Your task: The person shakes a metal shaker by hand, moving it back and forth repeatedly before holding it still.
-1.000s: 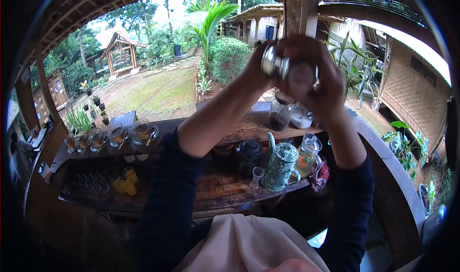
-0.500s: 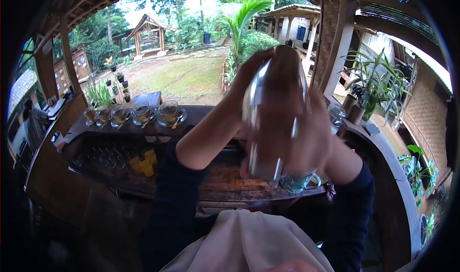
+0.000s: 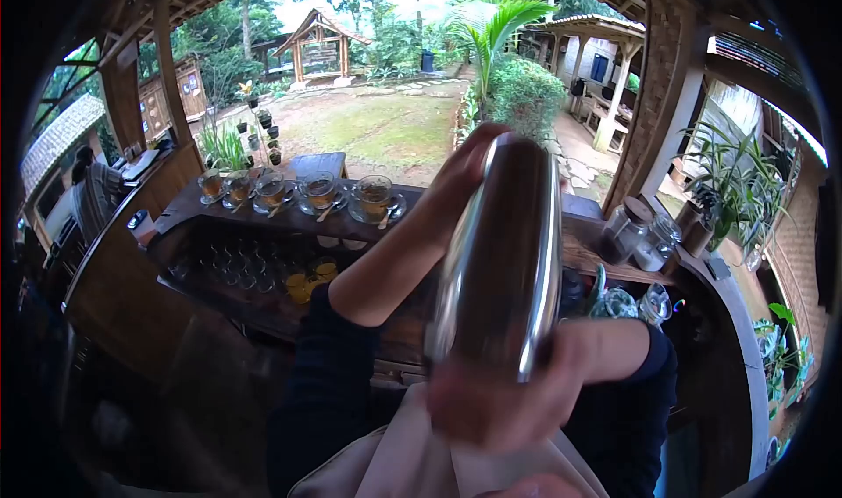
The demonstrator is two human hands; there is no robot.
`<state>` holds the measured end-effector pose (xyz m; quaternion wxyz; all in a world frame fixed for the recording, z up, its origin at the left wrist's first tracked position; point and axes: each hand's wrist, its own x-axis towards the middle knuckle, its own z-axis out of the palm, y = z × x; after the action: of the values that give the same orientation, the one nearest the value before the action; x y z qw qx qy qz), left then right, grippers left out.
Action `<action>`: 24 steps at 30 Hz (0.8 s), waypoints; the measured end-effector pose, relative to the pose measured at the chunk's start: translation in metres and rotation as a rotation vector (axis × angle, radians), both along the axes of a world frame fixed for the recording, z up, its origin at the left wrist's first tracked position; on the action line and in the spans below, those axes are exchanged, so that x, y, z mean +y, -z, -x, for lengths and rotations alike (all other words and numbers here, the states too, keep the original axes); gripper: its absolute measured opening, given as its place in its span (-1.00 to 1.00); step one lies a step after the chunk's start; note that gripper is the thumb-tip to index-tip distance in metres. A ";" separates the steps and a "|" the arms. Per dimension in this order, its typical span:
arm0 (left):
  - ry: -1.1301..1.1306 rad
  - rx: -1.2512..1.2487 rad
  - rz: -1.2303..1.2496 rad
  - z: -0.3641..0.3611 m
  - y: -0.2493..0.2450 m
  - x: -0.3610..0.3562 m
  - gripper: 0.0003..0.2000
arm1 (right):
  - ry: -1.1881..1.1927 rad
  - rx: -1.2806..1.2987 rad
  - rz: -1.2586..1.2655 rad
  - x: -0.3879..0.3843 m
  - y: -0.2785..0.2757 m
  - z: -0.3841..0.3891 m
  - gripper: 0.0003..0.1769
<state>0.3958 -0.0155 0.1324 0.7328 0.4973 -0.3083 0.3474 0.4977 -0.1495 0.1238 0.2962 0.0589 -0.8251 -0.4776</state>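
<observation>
A shiny metal shaker (image 3: 504, 252), smeared by motion, is held up close to the camera and slightly tilted. My left hand (image 3: 474, 169) grips its far upper end. Around the near lower end, my right hand (image 3: 513, 393) is wrapped, blurred. Behind the shaker runs a dark wooden counter (image 3: 351, 318). Several glass cups of brown drink, one of them this cup (image 3: 374, 195), stand on saucers along the ledge to the left. Right of the shaker are a glass jar with a wooden lid (image 3: 624, 228) and a patterned greenish vessel (image 3: 617, 303).
Upside-down glasses (image 3: 241, 270) and yellow cups (image 3: 309, 281) sit on the lower left counter. A person (image 3: 98, 187) is at the far left. Potted plants (image 3: 728, 182) stand at the right ledge, near a wooden post (image 3: 653, 95).
The shaker and my right hand have moved down and nearer to me, while my left hand stays at the far end. The camera view has shifted, so the counter items appear further right.
</observation>
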 end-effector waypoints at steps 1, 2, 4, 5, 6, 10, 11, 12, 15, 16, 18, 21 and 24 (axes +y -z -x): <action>-0.137 -0.367 -0.276 -0.008 0.012 0.000 -0.57 | -0.234 -0.170 -0.483 -0.013 -0.013 0.010 -0.69; -0.222 -0.341 -0.332 0.003 0.024 0.001 -0.50 | -0.287 -0.153 -0.507 0.002 0.001 0.009 -0.69; -0.207 -0.018 -0.016 0.021 0.030 0.033 -0.53 | -0.278 -0.020 -0.235 0.036 0.014 0.010 -0.68; -0.178 0.293 0.306 0.031 0.035 0.056 -0.56 | -0.216 0.085 0.062 0.059 0.001 0.012 -0.65; 0.290 0.375 0.395 0.041 0.046 0.089 -0.61 | 0.169 0.134 0.258 0.084 -0.001 0.007 -0.54; -0.398 0.431 0.917 0.064 0.038 0.062 -0.60 | 0.073 0.645 0.890 0.108 -0.019 0.054 -0.52; -0.271 0.413 0.692 0.090 0.031 0.045 -0.62 | 0.074 0.516 0.645 0.095 -0.019 0.063 -0.53; -0.145 0.394 0.476 0.108 0.032 0.037 -0.63 | 0.080 0.338 0.565 0.064 0.000 0.077 -0.61; -0.065 -0.186 -0.214 0.122 0.036 0.016 -0.44 | -0.417 -0.085 -0.326 0.033 0.011 0.111 -0.77; 0.042 -0.224 -0.320 0.128 0.034 0.029 -0.33 | -0.424 -0.086 -0.321 0.042 0.010 0.117 -0.77; -0.139 0.098 0.064 0.164 0.030 0.046 -0.59 | -0.370 0.029 0.026 0.075 0.007 0.128 -0.78; -0.805 0.297 0.059 0.172 0.061 0.095 -0.67 | -0.065 0.410 0.825 0.159 -0.008 0.146 -0.42; -0.349 0.432 0.793 0.203 0.064 0.094 -0.65 | -0.147 0.686 1.016 0.132 -0.005 0.173 -0.51</action>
<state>0.1931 0.0783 0.0680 0.8439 0.2846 0.0953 0.4447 0.3250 -0.0175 0.1285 0.5679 -0.1899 -0.8008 0.0053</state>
